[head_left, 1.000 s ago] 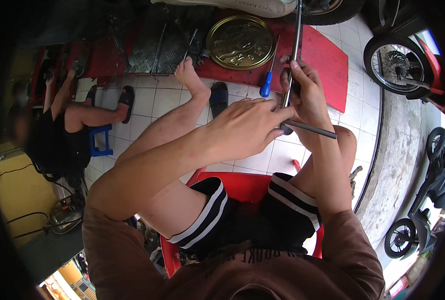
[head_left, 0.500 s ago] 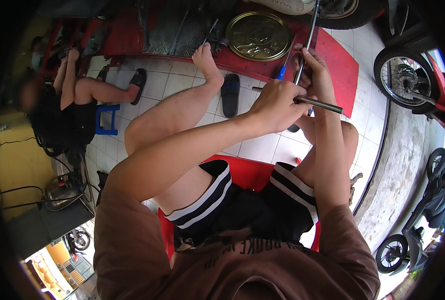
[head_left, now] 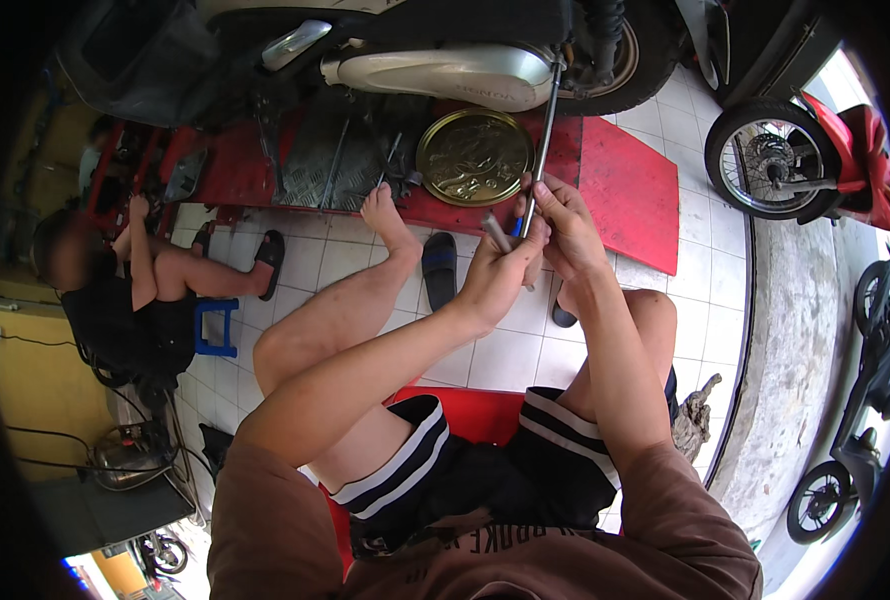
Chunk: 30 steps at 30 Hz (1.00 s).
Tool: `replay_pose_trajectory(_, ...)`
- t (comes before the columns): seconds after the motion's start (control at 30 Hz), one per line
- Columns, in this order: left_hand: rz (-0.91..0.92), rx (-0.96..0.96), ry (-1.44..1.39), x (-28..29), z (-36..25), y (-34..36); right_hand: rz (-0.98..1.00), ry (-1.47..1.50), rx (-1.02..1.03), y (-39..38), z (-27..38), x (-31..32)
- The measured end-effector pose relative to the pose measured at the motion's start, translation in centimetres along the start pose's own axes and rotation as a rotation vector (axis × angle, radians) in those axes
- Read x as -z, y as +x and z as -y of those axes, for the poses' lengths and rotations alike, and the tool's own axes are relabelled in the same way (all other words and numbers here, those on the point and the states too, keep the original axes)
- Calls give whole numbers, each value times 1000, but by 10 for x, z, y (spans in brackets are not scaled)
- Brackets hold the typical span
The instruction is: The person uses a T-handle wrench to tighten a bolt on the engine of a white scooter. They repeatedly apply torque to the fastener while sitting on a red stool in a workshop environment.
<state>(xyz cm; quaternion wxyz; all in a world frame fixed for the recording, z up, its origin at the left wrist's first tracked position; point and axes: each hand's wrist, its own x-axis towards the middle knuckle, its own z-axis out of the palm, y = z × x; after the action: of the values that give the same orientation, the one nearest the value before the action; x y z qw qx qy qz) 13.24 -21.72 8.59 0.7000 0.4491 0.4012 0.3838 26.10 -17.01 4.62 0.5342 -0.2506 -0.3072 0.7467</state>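
Observation:
A long T-handle wrench (head_left: 549, 125) runs from my hands up to the rear end of a motorcycle's silver engine cover (head_left: 465, 78). My left hand (head_left: 500, 275) is closed around its crossbar, whose grey end sticks up beside the thumb. Just right of it, my right hand (head_left: 565, 220) has its fingers around the shaft. The wrench's far tip meets the cover's edge near the rear wheel (head_left: 630, 60); the fitting there is too small to make out. A blue handle (head_left: 517, 226) shows partly behind my hands.
A round gold tray (head_left: 475, 157) rests on the red lift platform (head_left: 625, 180), left of the wrench, with metal tools near it. Farther left another person (head_left: 115, 280) sits beside a blue stool (head_left: 216, 327). A red motorcycle (head_left: 855, 170) stands at right; a black sandal (head_left: 439, 270) lies on the tiles.
The view has tilted up, showing more of the motorcycle. The wrench's crossbar has turned from lying crosswise to pointing mostly away from me. Both hands remain on the tool.

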Motion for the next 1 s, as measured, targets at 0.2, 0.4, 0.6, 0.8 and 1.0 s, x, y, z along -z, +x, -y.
replay_pose_trajectory(0.2,159,69,-375,1,-18,-3,270,45,-136,-9,3,0)
replay_pose_trajectory(0.4,45,164,214,24,-51,-13,352,155,-134,-1,-16,-3)
replay_pose_trajectory(0.6,-430,-417,1138,37,-104,-44,304,17,-98,-1,-9,-6)
replay_pose_trajectory(0.8,-99,-57,1733,35,-59,-58,392,96,-93,2,-5,3)
replay_pose_trajectory(1.0,365,-175,1577,-2,-50,-67,419,167,-74,5,-5,-2)
